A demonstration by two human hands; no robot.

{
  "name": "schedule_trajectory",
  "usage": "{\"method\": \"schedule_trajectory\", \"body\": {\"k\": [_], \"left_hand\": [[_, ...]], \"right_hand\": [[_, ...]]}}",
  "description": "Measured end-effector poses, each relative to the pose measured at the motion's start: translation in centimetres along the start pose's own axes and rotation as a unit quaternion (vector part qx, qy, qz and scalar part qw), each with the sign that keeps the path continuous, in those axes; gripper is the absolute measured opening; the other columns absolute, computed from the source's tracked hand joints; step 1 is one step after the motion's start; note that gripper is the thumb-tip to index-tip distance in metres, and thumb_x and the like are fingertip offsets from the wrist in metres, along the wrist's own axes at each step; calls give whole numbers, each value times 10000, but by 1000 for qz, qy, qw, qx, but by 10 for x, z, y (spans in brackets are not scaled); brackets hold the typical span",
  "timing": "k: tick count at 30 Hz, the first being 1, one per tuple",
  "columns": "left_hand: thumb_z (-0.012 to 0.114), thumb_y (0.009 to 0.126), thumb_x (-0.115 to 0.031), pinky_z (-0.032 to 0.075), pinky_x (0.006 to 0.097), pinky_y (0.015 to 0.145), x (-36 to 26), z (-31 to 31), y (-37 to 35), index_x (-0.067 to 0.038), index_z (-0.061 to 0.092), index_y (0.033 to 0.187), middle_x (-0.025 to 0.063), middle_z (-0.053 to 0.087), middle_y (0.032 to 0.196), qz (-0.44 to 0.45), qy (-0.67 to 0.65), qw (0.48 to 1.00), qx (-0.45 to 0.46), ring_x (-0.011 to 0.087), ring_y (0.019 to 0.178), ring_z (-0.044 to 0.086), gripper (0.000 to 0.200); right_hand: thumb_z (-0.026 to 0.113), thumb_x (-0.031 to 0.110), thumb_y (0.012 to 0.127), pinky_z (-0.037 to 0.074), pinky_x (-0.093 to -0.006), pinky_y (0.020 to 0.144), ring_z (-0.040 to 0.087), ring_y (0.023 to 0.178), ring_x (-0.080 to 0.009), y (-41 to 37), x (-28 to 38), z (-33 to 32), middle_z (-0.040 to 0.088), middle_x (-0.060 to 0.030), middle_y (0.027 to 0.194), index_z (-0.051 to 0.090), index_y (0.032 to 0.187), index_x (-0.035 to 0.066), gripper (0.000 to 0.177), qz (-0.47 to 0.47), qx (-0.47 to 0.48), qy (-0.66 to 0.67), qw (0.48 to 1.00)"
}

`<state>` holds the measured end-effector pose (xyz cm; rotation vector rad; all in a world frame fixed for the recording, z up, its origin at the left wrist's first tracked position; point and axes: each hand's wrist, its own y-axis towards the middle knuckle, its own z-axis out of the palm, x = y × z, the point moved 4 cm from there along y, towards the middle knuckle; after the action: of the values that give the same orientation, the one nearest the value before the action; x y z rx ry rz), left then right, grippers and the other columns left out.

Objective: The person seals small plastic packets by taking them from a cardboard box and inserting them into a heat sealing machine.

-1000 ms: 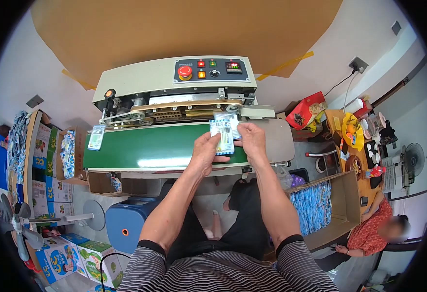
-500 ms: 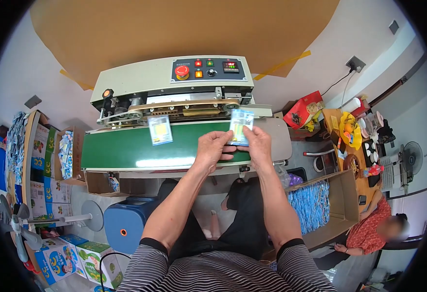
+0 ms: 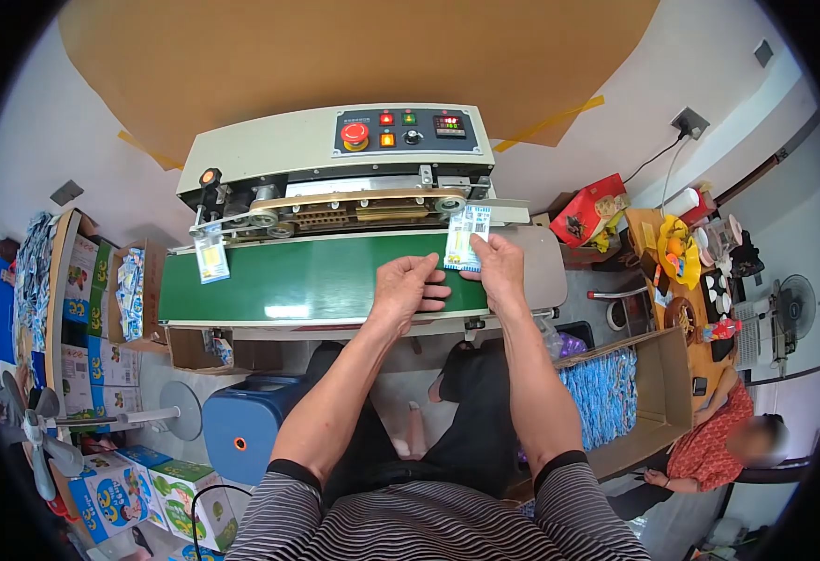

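A white and blue plastic packet is pinched in my right hand, thumb on top. Its upper edge reaches the right end of the band on the sealing machine. My left hand is beside it over the green conveyor belt, fingers apart and half bent, holding nothing. Another packet, with yellow showing through, sits upright at the left end of the machine, its top edge by the rollers.
A cardboard box of blue packets stands at my right. More packets fill a box at the left. A blue stool and a fan are lower left. A person in a red top sits at the right.
The packet on the belt has travelled left to the machine's far end. My left hand has come off the other packet, which my right hand has brought slightly up to the band.
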<state>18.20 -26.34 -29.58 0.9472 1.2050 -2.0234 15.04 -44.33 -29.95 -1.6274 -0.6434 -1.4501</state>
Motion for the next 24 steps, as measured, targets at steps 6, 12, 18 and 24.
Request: {"method": "schedule_trajectory", "body": {"k": [6, 12, 18, 24], "left_hand": [[717, 988, -318, 618, 311, 556, -4, -6, -12, 11, 661, 1067, 114, 719, 934, 19, 14, 1000, -7, 216, 750, 745, 343], [705, 992, -333, 602, 295, 547, -3, -16, -29, 7, 658, 1054, 103, 708, 911, 35, 23, 999, -5, 196, 706, 727, 349], [691, 998, -356, 585, 280, 533, 10, -18, -45, -28, 657, 1048, 92, 698, 861, 36, 45, 998, 6, 174, 661, 712, 333], [685, 1007, -323, 560, 270, 511, 70, 11, -70, -18, 645, 1055, 98, 697, 831, -7, 126, 988, 88, 173, 623, 697, 311]], "right_hand": [[636, 221, 1022, 614, -298, 667, 732, 827, -166, 7, -4, 31, 744, -95, 984, 687, 1133, -19, 269, 2, 33, -29, 999], [651, 216, 1018, 607, -290, 675, 729, 821, -176, -13, -2, 51, 728, -95, 950, 664, 1150, -45, 294, -35, 41, 7, 999], [649, 187, 1028, 602, -288, 700, 740, 826, -180, -81, 3, -5, 723, -107, 949, 660, 1152, -35, 255, -78, -2, 58, 995], [640, 158, 1031, 590, -278, 707, 737, 820, -163, -179, -12, -153, 728, -95, 963, 681, 1135, -19, 209, -135, -169, -11, 976]]}}
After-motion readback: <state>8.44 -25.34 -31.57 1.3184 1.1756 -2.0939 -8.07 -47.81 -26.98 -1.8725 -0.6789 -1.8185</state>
